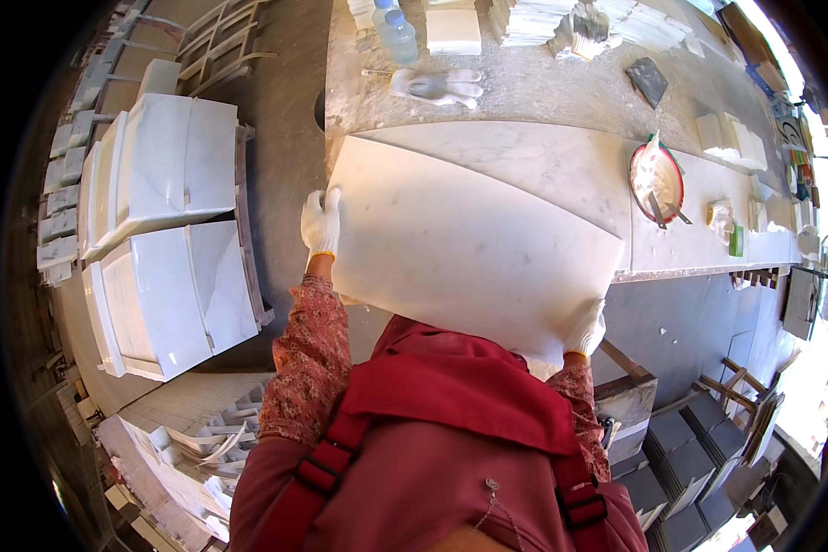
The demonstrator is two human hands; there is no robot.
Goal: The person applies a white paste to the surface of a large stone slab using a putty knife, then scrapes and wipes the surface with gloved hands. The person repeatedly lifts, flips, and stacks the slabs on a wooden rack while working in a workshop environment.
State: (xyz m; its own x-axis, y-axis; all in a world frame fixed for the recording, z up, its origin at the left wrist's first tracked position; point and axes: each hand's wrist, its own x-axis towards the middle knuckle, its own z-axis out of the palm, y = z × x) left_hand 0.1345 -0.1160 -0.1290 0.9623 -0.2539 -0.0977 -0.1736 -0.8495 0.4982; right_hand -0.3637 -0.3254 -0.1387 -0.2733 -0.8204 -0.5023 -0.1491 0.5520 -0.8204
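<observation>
A large white marble slab (469, 239) with faint grey flecks lies slantwise in front of my body. Its far part is over the worktable, and its near edge comes out towards my red apron. My left hand (320, 225), in a white knitted glove, is closed on the slab's left edge. At the near right corner my right hand (586, 331), gloved the same way, grips the edge; its fingers are partly hidden. Beneath and beyond the slab, another pale veined marble slab (543, 166) lies flat on the table.
A red-rimmed bowl (657, 184) of white paste with putty knives stands to the right. Farther back are spare gloves (437, 87), plastic bottles (400, 39), a dark stone piece (647, 81) and stacked white tiles (453, 32). Stacks of marble slabs (166, 156) stand at the left.
</observation>
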